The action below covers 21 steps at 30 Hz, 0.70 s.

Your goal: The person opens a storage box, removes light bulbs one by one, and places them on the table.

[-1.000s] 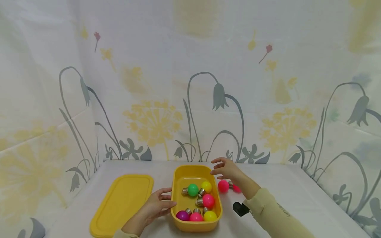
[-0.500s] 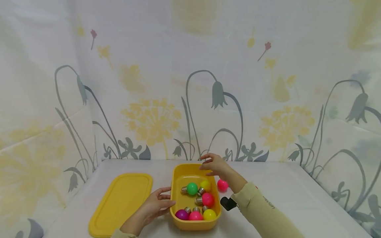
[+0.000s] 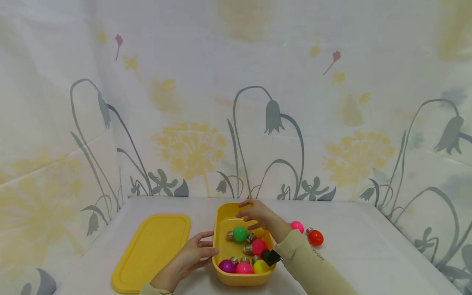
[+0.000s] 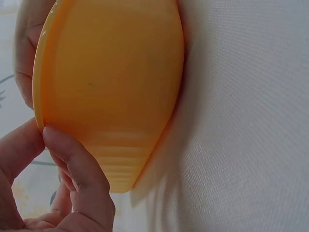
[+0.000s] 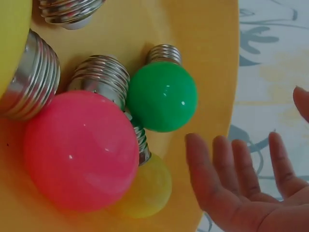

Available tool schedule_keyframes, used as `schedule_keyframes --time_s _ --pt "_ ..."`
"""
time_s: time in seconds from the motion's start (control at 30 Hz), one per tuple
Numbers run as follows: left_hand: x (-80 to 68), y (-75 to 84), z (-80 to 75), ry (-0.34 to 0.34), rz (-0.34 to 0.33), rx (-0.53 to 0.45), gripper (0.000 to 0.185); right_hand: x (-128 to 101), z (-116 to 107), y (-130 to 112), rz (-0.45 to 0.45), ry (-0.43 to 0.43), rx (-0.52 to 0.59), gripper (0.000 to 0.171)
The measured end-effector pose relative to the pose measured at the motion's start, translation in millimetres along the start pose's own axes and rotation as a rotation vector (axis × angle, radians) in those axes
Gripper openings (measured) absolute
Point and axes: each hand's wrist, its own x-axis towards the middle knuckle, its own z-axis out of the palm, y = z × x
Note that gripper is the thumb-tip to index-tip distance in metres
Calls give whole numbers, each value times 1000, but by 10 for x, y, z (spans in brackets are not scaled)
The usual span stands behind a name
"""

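Note:
A yellow plastic box [image 3: 243,280] stands on the table with several coloured light bulbs lying in it. My left hand [image 3: 194,254] pinches its left rim between thumb and finger. Over the box's far right part hovers my right hand [image 3: 262,215], fingers loosely spread and holding nothing. Inside lie a green bulb [image 3: 240,234], a pink bulb [image 3: 259,247], and along the near wall a purple bulb [image 3: 227,266], another pink bulb [image 3: 244,268] and a yellow bulb [image 3: 259,267]. A second yellow bulb [image 5: 149,188] shows in the right wrist view; my right hand covers it in the head view.
Left of the box lies a flat yellow lid [image 3: 151,250]. Right of it, beyond my right forearm, are a loose pink bulb [image 3: 297,226] and a red bulb [image 3: 316,238]. A black wrist camera [image 3: 271,257] hangs over the box's right edge. Flower-printed cloth [image 3: 236,102] surrounds the table.
My right hand has moved left from beside the box to above its far end. The loose red bulb has come into view behind the forearm. My left hand stays at the rim.

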Motion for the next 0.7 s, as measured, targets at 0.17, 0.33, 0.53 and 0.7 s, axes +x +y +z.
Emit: schedule_keyframes --time_s 0.17,0.33,0.53,0.7 --pt "-10 23 -3 2 18 -2 66 24 51 9 32 11 -19 41" --pt "-15 3 4 -26 48 -22 65 55 117 72 35 -42 9 42" --pt "-23 -3 21 -34 48 -28 65 117 188 115 -12 -37 19 40" --pt "-37 -2 12 -30 41 -15 64 171 221 165 26 -47 -111 38"
